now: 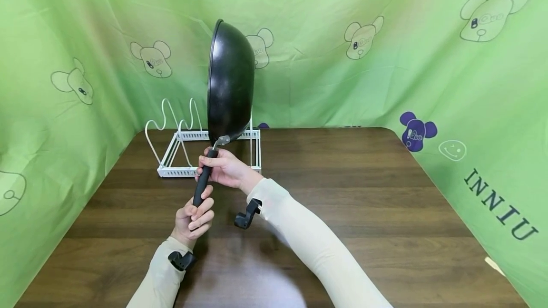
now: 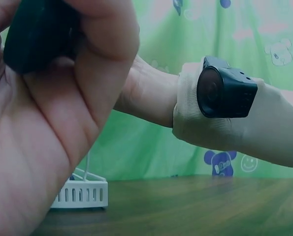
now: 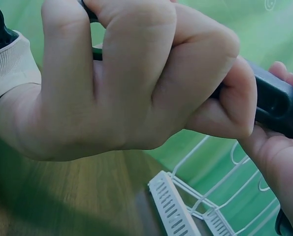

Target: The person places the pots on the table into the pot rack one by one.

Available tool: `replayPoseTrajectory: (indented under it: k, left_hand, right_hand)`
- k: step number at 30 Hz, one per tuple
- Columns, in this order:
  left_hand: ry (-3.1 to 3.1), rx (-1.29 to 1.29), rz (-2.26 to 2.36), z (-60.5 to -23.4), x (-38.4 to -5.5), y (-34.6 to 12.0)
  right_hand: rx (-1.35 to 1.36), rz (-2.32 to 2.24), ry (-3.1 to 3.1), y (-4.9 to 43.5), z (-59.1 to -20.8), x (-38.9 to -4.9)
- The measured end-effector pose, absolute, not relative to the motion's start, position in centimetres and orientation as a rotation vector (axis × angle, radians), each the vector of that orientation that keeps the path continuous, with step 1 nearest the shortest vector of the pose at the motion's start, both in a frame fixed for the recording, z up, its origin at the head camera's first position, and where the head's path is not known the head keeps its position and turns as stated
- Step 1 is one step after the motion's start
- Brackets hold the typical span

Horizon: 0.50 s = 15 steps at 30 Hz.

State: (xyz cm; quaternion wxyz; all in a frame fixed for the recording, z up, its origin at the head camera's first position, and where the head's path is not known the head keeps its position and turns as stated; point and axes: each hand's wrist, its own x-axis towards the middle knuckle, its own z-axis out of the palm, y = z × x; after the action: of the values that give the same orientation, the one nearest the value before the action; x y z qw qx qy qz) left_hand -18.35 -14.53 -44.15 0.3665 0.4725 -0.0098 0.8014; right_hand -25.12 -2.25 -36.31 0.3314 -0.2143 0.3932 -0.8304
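A black wok is held up on edge, its dark outer side facing right and its handle slanting down. Close below the metal joint, my right hand grips the upper handle, thumb across it. Lower down, my left hand has its fingers curled round the handle's end. Seen from the left wrist, the black handle lies within the left hand. In the right wrist view the left hand fills the foreground, and the right hand holds the handle behind it.
Behind the hands, a white pot rack with wavy wire dividers stands at the table's back left. The wok partly hides it. A brown wooden table lies underneath, with a green printed cloth around its back and sides.
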Motion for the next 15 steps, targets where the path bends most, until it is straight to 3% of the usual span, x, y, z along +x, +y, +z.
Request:
replayPoseTrajectory:
  k: [15]
  left_hand:
    - [0.018,1.134,2.083,-45.9,-17.7,-14.6]
  right_hand:
    - [-0.506,-2.126,1.105,-2.3,-38.4,-25.4]
